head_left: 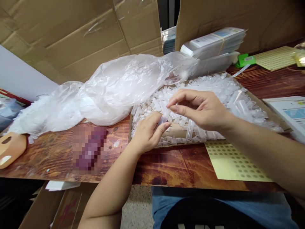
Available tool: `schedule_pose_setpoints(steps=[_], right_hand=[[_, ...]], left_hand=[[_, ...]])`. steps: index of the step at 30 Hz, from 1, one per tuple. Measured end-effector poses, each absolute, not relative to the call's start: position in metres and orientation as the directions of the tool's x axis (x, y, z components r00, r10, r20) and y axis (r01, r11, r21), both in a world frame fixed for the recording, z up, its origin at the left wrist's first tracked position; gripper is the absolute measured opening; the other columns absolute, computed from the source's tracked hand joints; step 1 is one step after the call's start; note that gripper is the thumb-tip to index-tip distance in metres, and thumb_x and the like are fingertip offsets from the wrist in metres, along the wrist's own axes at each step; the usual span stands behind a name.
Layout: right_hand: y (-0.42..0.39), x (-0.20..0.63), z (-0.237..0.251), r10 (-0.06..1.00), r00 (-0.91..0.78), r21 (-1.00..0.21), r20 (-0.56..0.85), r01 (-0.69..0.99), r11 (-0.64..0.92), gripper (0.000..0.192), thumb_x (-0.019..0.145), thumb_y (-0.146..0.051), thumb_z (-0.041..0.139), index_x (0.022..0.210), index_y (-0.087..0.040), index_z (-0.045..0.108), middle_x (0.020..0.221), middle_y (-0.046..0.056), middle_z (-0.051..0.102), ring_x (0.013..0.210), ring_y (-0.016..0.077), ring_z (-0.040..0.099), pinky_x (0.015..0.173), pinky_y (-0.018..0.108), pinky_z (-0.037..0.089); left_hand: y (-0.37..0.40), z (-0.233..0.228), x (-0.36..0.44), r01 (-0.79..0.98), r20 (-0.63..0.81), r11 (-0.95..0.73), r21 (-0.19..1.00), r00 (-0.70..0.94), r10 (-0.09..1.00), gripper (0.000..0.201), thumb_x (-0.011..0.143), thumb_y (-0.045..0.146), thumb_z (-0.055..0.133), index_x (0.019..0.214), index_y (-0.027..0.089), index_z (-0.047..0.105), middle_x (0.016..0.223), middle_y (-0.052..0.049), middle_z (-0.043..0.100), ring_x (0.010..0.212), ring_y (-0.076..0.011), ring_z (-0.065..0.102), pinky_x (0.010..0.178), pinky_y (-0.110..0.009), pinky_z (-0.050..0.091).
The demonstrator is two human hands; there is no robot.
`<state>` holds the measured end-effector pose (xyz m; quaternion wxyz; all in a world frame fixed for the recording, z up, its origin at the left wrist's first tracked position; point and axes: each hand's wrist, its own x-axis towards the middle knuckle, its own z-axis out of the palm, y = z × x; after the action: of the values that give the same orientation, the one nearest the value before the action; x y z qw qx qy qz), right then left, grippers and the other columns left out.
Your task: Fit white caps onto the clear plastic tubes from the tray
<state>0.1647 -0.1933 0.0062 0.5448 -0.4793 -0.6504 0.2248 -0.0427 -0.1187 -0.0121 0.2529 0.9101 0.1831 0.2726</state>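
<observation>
Over a shallow cardboard tray point(177, 145) full of small clear plastic tubes and caps, my two hands are close together. My left hand point(147, 132) is closed around a translucent plastic tube point(163, 120), which shows between thumb and fingers. Just to the right and slightly higher, my right hand point(202, 108) pinches with thumb and forefinger; whatever is between the fingertips is too small and clear to make out. Loose clear tubes point(190, 129) lie in the tray beneath my hands.
A crumpled clear plastic bag point(111, 86) lies behind and left. Banded packs of cards point(214, 44) stand behind the tray. A yellow sticker sheet point(234, 162) sits at the front right, an orange plastic piece point(13, 149) far left, and a blurred-out purple object point(91, 149) nearer.
</observation>
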Motion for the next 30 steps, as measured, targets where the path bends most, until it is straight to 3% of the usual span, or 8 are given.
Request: schedule_pose_setpoints(steps=[5, 10, 18, 26, 30], right_hand=[[-0.199, 0.155, 0.000, 0.887, 0.091, -0.830, 0.452, 0.407, 0.381, 0.017, 0.093, -0.040, 0.065, 0.094, -0.024, 0.071, 0.091, 0.005, 0.071, 0.084, 0.0205, 0.064, 0.067, 0.031, 0.053], [-0.199, 0.159, -0.001, 0.889, 0.106, -0.821, 0.446, 0.443, 0.359, 0.019, 0.094, -0.043, 0.065, 0.092, -0.025, 0.071, 0.089, 0.005, 0.070, 0.082, 0.0204, 0.064, 0.068, 0.033, 0.054], [-0.200, 0.154, -0.001, 0.896, 0.105, -0.865, 0.432, 0.329, 0.379, 0.013, 0.091, -0.037, 0.068, 0.086, -0.027, 0.075, 0.092, 0.004, 0.075, 0.085, 0.0216, 0.069, 0.078, 0.037, 0.058], [-0.209, 0.146, -0.005, 0.903, 0.075, -0.852, 0.424, 0.371, 0.370, 0.017, 0.095, -0.040, 0.064, 0.091, -0.027, 0.074, 0.095, 0.005, 0.074, 0.088, 0.0230, 0.069, 0.080, 0.039, 0.057], [-0.201, 0.145, -0.002, 0.934, 0.092, -0.894, 0.346, 0.335, 0.298, 0.020, 0.095, -0.040, 0.061, 0.093, -0.023, 0.071, 0.095, 0.006, 0.073, 0.085, 0.0209, 0.067, 0.077, 0.035, 0.055]], left_hand=[[-0.121, -0.017, -0.039, 0.328, 0.350, -0.829, 0.453, 0.790, 0.504, 0.041, 0.106, 0.057, 0.039, 0.084, 0.023, 0.043, 0.076, -0.004, 0.052, 0.072, -0.0210, 0.053, 0.068, -0.033, 0.037], [-0.122, -0.019, -0.038, 0.329, 0.362, -0.831, 0.449, 0.783, 0.506, 0.042, 0.106, 0.056, 0.041, 0.079, 0.023, 0.037, 0.068, -0.001, 0.047, 0.062, -0.0180, 0.048, 0.062, -0.031, 0.033], [-0.125, -0.018, -0.039, 0.344, 0.396, -0.868, 0.359, 0.786, 0.475, 0.039, 0.106, 0.049, 0.041, 0.077, 0.023, 0.041, 0.064, -0.001, 0.048, 0.058, -0.0169, 0.048, 0.059, -0.031, 0.030], [-0.127, -0.016, -0.042, 0.407, 0.417, -0.889, 0.211, 0.785, 0.458, 0.036, 0.105, 0.045, 0.041, 0.079, 0.021, 0.049, 0.066, -0.003, 0.054, 0.058, -0.0178, 0.051, 0.056, -0.031, 0.028], [-0.128, -0.012, -0.038, 0.433, 0.467, -0.863, 0.261, 0.725, 0.506, 0.032, 0.104, 0.041, 0.048, 0.078, 0.021, 0.047, 0.067, -0.002, 0.053, 0.058, -0.0160, 0.048, 0.057, -0.030, 0.026]])
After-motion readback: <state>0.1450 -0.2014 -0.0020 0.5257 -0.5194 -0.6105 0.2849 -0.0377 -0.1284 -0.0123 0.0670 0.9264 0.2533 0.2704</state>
